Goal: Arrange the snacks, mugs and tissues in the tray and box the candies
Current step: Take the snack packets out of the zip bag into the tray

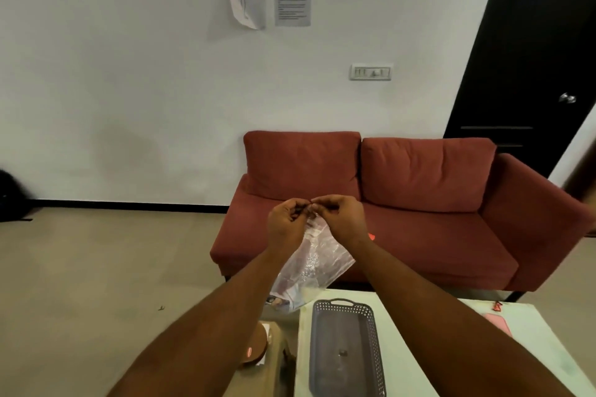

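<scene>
We see the left hand (285, 222) and right hand (340, 219) both pinching the top of a clear crinkled plastic bag (314, 264). It hangs above the grey perforated plastic tray (371, 332) on the pale table (403, 374).

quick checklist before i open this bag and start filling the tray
1. Grip on the bag: ok. The left hand and the right hand both pinch the top of the clear bag.
2. Bag mouth open: cannot tell. The fingers hide the top edge.
3. What is in the bag: cannot tell. Something printed sits at the bottom, blurred.
4. Bag above the tray: not ok. It hangs beyond the table's far edge, not over the tray.
5. Tray placed: ok. It lies flat on the table.
6. Room in the tray: ok. Only one small thing lies in it.
</scene>
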